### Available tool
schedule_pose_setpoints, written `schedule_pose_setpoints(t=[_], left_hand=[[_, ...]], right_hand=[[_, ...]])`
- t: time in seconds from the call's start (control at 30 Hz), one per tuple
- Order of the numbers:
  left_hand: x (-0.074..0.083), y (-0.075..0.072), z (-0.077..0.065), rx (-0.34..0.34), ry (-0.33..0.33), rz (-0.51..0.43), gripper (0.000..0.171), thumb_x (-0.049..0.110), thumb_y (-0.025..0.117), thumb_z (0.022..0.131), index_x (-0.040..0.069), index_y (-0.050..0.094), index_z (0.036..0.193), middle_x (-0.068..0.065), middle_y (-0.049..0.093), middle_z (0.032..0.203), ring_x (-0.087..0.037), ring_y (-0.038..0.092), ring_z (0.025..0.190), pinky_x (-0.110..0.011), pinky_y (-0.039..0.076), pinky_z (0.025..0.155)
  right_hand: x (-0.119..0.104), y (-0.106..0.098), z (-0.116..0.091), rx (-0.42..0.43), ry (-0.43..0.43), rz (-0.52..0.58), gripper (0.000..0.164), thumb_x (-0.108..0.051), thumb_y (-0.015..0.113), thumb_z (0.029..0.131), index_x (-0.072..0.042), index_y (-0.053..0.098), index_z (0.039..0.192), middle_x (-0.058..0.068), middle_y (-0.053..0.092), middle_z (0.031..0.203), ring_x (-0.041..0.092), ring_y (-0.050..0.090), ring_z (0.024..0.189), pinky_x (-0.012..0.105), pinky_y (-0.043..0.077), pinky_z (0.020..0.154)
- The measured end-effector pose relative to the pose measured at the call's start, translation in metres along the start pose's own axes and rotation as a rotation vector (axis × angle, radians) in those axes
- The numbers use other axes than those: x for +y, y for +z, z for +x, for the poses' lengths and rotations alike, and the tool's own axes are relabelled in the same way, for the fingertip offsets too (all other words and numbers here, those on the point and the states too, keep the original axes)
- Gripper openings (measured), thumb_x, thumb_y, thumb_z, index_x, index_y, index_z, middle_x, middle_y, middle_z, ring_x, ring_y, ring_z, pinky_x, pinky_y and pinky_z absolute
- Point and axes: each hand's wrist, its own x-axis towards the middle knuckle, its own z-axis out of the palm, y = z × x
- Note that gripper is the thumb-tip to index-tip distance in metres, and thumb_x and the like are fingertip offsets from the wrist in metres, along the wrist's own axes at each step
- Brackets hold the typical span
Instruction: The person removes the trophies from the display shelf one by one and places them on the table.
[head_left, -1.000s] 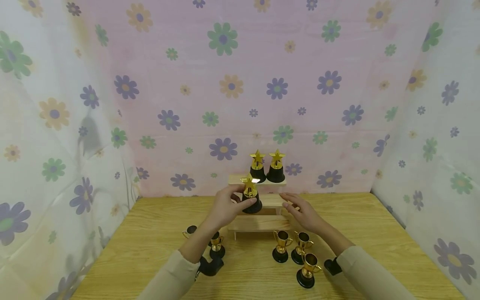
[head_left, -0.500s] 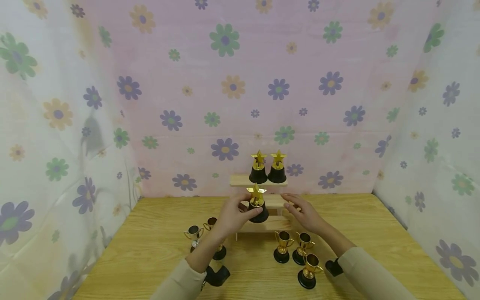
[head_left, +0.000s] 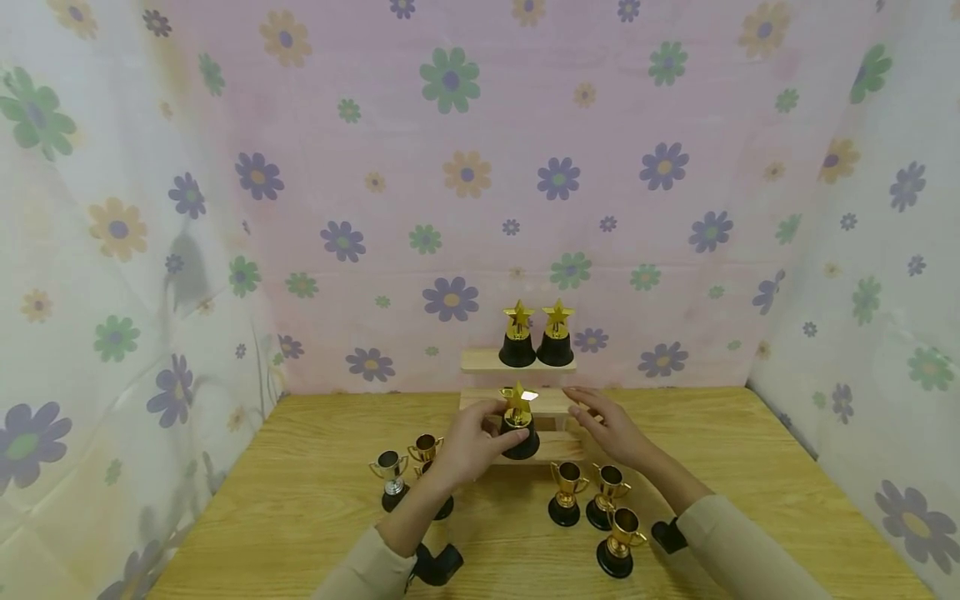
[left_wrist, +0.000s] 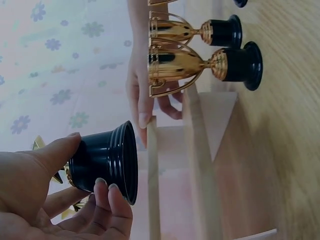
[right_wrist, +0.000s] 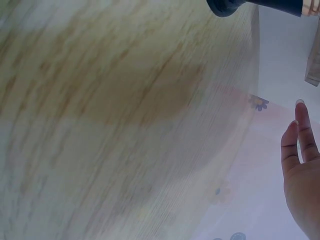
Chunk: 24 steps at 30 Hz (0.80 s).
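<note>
My left hand (head_left: 474, 442) pinches a star trophy (head_left: 519, 437) by its black bell-shaped base, thumb in front. A gold star tops it. It hovers upright over the lowest step of a wooden three-step stand (head_left: 483, 400), clear of the boards in the left wrist view, where its base (left_wrist: 105, 160) points toward them. At the stand's right end is my right hand (head_left: 617, 429), fingers extended, fingertips at the middle board's edge. In the right wrist view that hand (right_wrist: 302, 175) holds nothing. Two matching star trophies (head_left: 517, 346) stand on the top step's right side.
Gold cup trophies (head_left: 566, 493) stand on the wooden table (head_left: 300, 508) right of the stand's front. A silver cup (head_left: 390, 481) and gold cups (head_left: 425, 450) stand on the left, partly behind my left forearm. Flowered cloth (head_left: 465, 225) encloses the back and sides.
The left hand has lowered the star trophy and brought it slightly right, from the middle step's height to in front of the lowest step. My right hand has stayed at the stand's end.
</note>
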Motion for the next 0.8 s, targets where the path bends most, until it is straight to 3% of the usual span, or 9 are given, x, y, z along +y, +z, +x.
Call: schedule_pose_setpoints(t=[0.4, 0.8], left_hand=[[-0.011, 0.010, -0.009, -0.020, -0.019, 0.011, 0.054, 0.028, 0.078, 0.093, 0.000, 0.063, 0.136, -0.016, 0.066, 0.126, -0.016, 0.062, 0.084, -0.025, 0.052, 0.063], [-0.016, 0.012, -0.016, -0.027, -0.041, -0.003, 0.053, 0.027, 0.079, 0.092, 0.000, 0.063, 0.135, -0.019, 0.062, 0.134, -0.016, 0.061, 0.084, -0.025, 0.052, 0.061]], right_hand=[[0.001, 0.000, 0.001, 0.003, -0.008, -0.015, 0.043, -0.021, 0.049, 0.110, -0.004, 0.052, 0.149, 0.019, 0.047, 0.154, 0.027, 0.065, 0.110, 0.043, 0.055, 0.089], [0.000, 0.001, -0.001, 0.001, 0.010, 0.009, 0.042, -0.021, 0.051, 0.110, -0.008, 0.052, 0.150, 0.021, 0.046, 0.154, 0.027, 0.067, 0.098, 0.036, 0.055, 0.081]])
